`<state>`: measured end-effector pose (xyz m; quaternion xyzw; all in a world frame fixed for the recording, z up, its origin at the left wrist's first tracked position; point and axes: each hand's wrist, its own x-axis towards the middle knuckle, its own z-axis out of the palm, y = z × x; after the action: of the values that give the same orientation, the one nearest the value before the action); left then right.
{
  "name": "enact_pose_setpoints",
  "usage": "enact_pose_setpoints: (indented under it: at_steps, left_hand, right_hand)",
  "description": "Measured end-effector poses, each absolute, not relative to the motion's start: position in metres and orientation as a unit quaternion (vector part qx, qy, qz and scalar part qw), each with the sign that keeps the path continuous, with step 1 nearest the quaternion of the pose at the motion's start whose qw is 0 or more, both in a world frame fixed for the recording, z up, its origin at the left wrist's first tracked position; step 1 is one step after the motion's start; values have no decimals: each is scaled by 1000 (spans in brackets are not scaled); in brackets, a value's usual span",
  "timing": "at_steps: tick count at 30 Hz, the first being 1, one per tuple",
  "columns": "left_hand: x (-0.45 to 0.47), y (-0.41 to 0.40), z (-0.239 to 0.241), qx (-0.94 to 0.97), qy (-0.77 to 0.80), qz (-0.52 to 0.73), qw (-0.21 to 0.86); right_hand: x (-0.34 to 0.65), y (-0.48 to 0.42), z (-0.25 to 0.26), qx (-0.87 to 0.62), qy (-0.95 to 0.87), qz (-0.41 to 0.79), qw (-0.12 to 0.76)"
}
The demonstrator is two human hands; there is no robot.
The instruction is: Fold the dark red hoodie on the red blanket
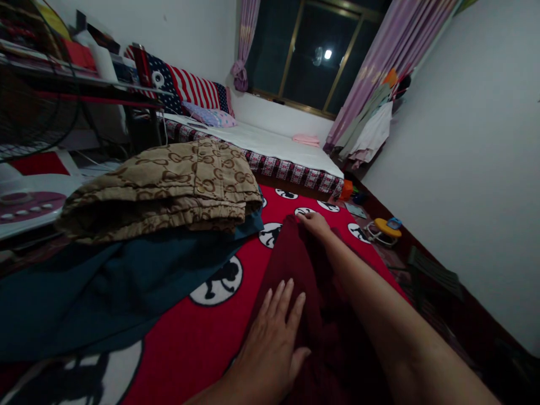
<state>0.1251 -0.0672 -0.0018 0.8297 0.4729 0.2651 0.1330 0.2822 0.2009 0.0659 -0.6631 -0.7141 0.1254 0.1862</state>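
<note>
A maroon cloth garment (291, 261) lies lengthwise on a red blanket (185, 337) with black-and-white round prints. Its near part sinks into shadow, so its exact kind is unclear. My left hand (272, 332) rests flat on it with the fingers stretched out. Farther off, my right hand (314, 224) is closed at the garment's far end, thumb and fingers pinching the edge. To the left, a tan patterned garment (169, 180) with a gathered waist lies folded on top of a dark teal garment (122, 287).
A fan (34, 84) and a cluttered desk (122, 90) stand at the left. Behind is a bed (270, 138) under a curtained window (324, 50). Clothes (371, 135) hang at the right wall, above a yellow-topped stool (386, 226) and a dark chair (434, 273).
</note>
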Motion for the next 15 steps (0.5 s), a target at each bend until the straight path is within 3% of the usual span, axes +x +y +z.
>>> enact_pose_setpoints:
  at_steps: [7, 11, 15]
  left_hand:
    - [124, -68, 3, 822, 473, 279, 149]
    - [123, -66, 3, 825, 473, 274, 143]
    - [121, -63, 2, 832, 467, 271, 125]
  right_hand:
    - [366, 157, 90, -579, -754, 310, 27]
    - [380, 125, 78, -569, -767, 293, 54]
    - [383, 117, 84, -645, -730, 134, 179]
